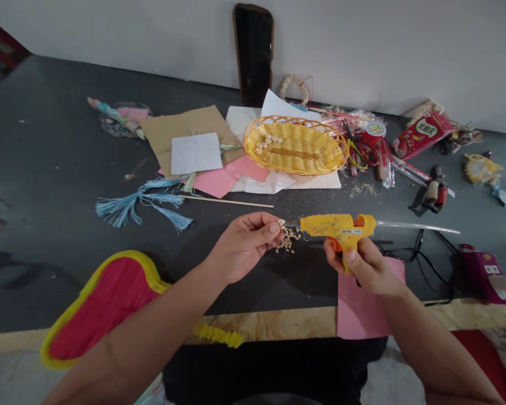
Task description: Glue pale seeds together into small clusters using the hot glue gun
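Note:
My right hand [362,261] is wrapped round the handle of a yellow hot glue gun [331,225], with a finger at its orange trigger. A clear glue stick [417,225] sticks out of its back end. The nozzle points left at my left hand [253,239], whose thumb and fingers pinch a small cream bead piece [281,223]. Nozzle tip and piece are very close; whether they touch I cannot tell. Small beige pieces [287,242] lie scattered on the dark table just beside my left fingertips.
Behind my hands is a wicker basket [299,147] with a few beige pieces. A phone [254,53] leans on the wall. Blue tassels [139,202] and a red-and-yellow shape [109,304] lie left. Pink paper [365,306] hangs over the front edge; a cable [419,253] runs right.

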A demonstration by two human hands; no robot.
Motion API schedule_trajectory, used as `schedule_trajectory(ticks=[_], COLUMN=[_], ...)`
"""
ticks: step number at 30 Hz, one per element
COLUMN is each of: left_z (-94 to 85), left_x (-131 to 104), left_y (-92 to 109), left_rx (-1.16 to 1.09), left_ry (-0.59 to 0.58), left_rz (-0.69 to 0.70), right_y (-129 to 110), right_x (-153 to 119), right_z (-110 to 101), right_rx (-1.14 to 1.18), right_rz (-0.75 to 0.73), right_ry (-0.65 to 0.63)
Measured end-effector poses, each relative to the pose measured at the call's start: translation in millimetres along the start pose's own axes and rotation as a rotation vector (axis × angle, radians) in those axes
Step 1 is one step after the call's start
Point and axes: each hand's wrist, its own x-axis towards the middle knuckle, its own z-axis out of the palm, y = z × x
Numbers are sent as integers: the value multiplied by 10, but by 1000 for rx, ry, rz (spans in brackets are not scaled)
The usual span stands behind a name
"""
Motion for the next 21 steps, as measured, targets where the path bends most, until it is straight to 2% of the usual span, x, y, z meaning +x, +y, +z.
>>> schedule_trajectory(ticks=[6, 12, 21], left_z=[-4, -9, -9], left_x=[1, 3, 0], left_y=[-7, -12, -9], left_rx=[-2, -2, 0], left_ry=[1, -4, -8], left_rz=[1, 6, 12], right_y=[28, 41, 69], right_x=[-29, -26, -44], right_z=[-7, -22, -15], right_rx=[13, -14, 34], right_rz=[10, 11, 48], right_ry=[35, 12, 97])
